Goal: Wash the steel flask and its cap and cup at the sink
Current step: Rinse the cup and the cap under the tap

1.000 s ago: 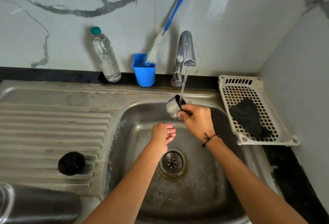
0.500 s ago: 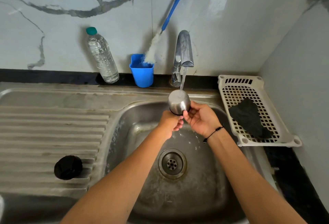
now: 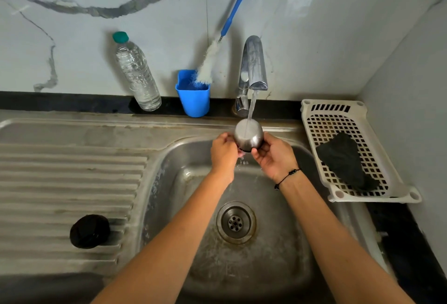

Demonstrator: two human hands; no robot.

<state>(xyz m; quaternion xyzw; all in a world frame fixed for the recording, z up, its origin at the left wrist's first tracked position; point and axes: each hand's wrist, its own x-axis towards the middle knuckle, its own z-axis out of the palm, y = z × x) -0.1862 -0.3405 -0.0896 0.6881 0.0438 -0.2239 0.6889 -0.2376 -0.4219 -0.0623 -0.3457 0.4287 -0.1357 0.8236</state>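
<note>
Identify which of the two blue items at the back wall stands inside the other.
The blue-handled bottle brush: its white bristle end sits inside the blue cup, handle leaning up against the wall. The cup stands on the ledge itself.

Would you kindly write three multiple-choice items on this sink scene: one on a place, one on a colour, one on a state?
1. Where is the black cap?
A. on the drainboard
B. in the basket
C. in the basin

2. What colour is the tumbler holding the brush?
A. red
B. blue
C. white

3. What is the tap doing?
A. off
B. dripping
C. running onto the cup

Answers: A, the cap lies on the ridges left of the basin; B, it is blue; C, a stream hits the cup that both hands hold.
</note>
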